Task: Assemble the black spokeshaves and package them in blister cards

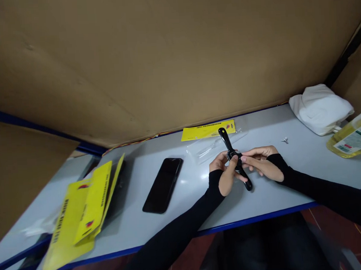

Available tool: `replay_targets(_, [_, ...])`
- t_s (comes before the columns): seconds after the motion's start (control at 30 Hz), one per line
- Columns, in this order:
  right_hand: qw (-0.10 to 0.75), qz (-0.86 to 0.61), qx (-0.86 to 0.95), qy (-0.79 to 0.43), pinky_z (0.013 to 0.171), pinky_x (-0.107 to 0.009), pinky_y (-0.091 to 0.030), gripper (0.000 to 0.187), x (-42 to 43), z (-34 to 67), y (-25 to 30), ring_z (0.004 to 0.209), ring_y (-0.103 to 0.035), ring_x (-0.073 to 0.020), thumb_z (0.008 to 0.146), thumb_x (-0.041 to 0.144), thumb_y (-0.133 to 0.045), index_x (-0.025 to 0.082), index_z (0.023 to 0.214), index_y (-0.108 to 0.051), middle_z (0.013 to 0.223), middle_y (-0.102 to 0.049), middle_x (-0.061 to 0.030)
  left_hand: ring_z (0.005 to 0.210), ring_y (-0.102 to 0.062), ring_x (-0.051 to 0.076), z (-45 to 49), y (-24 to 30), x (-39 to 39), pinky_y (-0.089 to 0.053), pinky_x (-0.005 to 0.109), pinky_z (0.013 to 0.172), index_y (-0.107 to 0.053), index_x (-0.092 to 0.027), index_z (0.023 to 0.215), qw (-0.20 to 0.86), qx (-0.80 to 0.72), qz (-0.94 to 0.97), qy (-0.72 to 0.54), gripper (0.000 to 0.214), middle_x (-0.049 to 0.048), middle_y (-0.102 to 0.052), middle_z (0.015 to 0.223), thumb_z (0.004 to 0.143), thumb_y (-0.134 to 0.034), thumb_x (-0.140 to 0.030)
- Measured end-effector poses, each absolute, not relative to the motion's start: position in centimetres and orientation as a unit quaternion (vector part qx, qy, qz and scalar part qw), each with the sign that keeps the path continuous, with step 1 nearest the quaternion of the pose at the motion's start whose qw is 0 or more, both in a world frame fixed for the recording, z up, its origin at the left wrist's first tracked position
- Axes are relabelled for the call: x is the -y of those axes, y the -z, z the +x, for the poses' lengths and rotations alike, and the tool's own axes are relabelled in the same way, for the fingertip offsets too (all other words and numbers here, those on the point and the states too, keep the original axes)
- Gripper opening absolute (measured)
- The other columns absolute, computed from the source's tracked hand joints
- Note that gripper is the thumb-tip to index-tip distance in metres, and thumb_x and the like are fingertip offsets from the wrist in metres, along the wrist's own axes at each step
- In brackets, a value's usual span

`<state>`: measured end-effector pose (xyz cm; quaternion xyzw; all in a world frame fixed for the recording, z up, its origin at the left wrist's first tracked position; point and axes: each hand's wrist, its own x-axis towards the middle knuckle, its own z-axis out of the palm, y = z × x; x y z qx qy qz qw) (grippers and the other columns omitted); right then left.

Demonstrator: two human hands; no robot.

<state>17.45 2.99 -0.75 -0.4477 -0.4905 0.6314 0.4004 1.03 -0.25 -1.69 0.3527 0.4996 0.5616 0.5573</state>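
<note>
While your left hand (226, 177) and right hand (262, 163) both clamp the black tool (226, 139) mid-length, hold it level and mind the small metal piece (285, 140) at two o'clock.

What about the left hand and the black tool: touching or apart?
Touching. The head view shows the left hand gripping the middle of the black tool, with no gap; the right hand pinches it from the other side.

No legible text. Black print on yellow cards (90, 208) left of phone (163, 185), yellow header card (208, 130) right of it, bottle label (354, 138) far right: all too blurred.
</note>
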Motion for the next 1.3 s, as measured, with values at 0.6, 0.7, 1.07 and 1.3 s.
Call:
replay_targets(0.6, [0.423,-0.436,0.522,-0.599,0.036,-0.023,-0.031,0.061,-2.9,17.1,1.7,0.04,-0.043,-0.0068,0.062,0.06,-0.095,0.01,0.096,-0.086,0.055,-0.066,-0.001,0.065,-0.079,0.029,-0.1,1.2,-0.2,-0.056,0.027,0.034,-0.063,-0.014,0.099,0.6,-0.496,0.365,-0.512,0.058,0.0056,-0.067,0.091,0.066,-0.092,-0.052])
replay_targets(0.7, [0.409,-0.422,0.557,-0.587,0.038,-0.023,-0.033,0.057,-3.0,17.6,1.6,0.043,-0.045,-0.0077,0.066,0.06,-0.093,0.011,0.096,-0.087,0.058,-0.067,-0.0016,0.063,-0.079,0.029,0.3,1.5,-0.2,-0.055,0.028,0.032,-0.061,-0.015,0.1,0.593,-0.482,0.373,-0.527,0.06,0.0074,-0.069,0.096,0.067,-0.091,-0.055])
replay_targets(1.07, [0.321,-0.529,0.77,-0.157,0.071,-0.032,-0.055,0.029,-11.1,27.2,2.3,0.075,-0.071,-0.019,0.092,0.045,-0.072,0.024,0.107,-0.085,0.1,-0.082,-0.0081,0.062,-0.08,0.032,0.7,1.4,-0.1,-0.047,0.023,0.027,-0.054,-0.017,0.094,0.565,-0.488,0.388,-0.541,0.052,0.002,-0.065,0.084,0.073,-0.088,-0.05])
replay_targets(1.3, [0.111,-0.592,0.782,-0.16,0.076,-0.038,-0.057,0.039,-14.7,34.3,1.8,0.075,-0.072,-0.0227,0.079,0.039,-0.085,0.024,0.115,-0.086,0.097,-0.083,-0.0088,0.065,-0.081,0.03,0.9,1.9,-0.2,-0.048,0.02,0.03,-0.053,-0.018,0.096,0.596,-0.459,0.396,-0.527,0.043,0.0011,-0.065,0.082,0.079,-0.086,-0.041])
